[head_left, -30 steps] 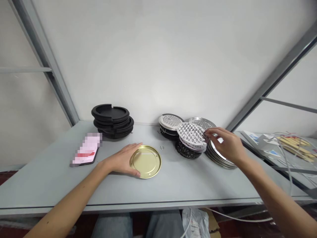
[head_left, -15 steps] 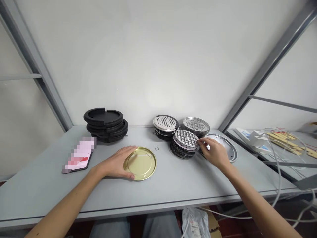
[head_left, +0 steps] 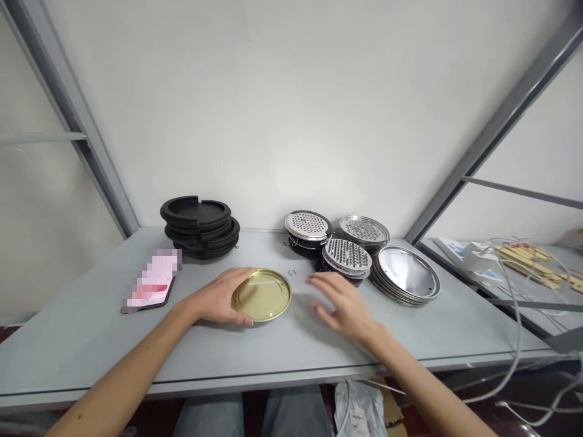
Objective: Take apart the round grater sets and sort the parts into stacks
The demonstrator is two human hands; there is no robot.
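Observation:
My left hand grips the left rim of a round gold metal lid, thumb at the near side and fingers at the far side. To the right of the lid, my right hand hovers over the table with fingers apart and nothing seen in it; motion blurs its fingertips. Just behind that hand is a stack of round grater plates, its lower part partly covered by the hand. A small metal ring lies on the table beyond the lid.
Black round holders are stacked at the back left, near a phone. Further stacks hold a perforated grater disc, another grater disc and silver metal lids. White cables hang at the right.
My right hand has left the edge of the grater plate stack and moved left toward the gold lid, its fingers spreading. My left hand keeps its hold on the lid.

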